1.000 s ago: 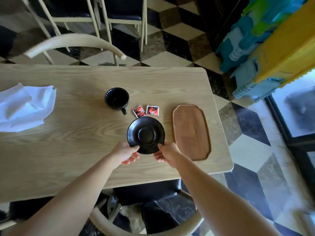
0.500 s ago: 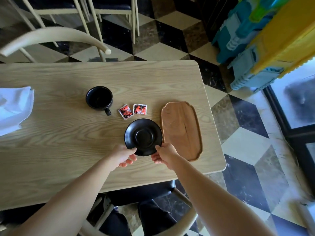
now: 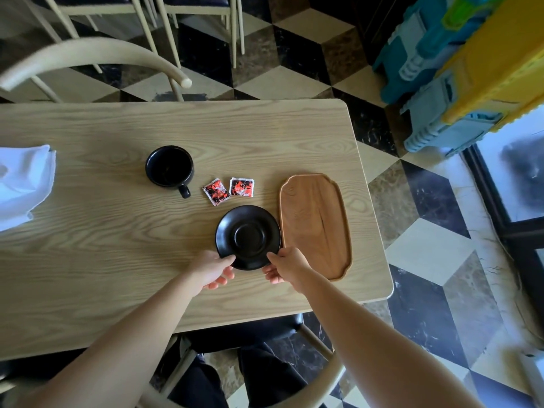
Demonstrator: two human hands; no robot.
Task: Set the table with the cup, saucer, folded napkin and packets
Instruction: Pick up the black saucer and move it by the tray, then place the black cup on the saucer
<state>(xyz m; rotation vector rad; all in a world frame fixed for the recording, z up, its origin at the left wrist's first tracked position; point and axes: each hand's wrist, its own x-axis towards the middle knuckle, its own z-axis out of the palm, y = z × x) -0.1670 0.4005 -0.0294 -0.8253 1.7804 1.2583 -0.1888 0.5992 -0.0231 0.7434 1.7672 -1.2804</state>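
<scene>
A black saucer (image 3: pixel 248 236) lies on the light wooden table (image 3: pixel 103 245), just left of a wooden tray (image 3: pixel 315 225). My left hand (image 3: pixel 212 269) pinches its near left rim and my right hand (image 3: pixel 284 265) pinches its near right rim. A black cup (image 3: pixel 170 168) stands upright farther back to the left, handle toward me. Two red-and-black packets (image 3: pixel 229 189) lie side by side between cup and saucer. A white napkin (image 3: pixel 20 184), loosely spread, lies at the table's left edge, partly out of view.
The table's right edge runs close behind the tray. A curved chair back (image 3: pixel 97 57) stands at the far side, with more chairs beyond. A chair sits under me at the near edge. Blue and yellow plastic blocks (image 3: pixel 459 63) stand on the floor at the right.
The saucer has shifted slightly right, closer to the tray, with both hands still on its near rim. The view has moved, so the napkin sits farther left.
</scene>
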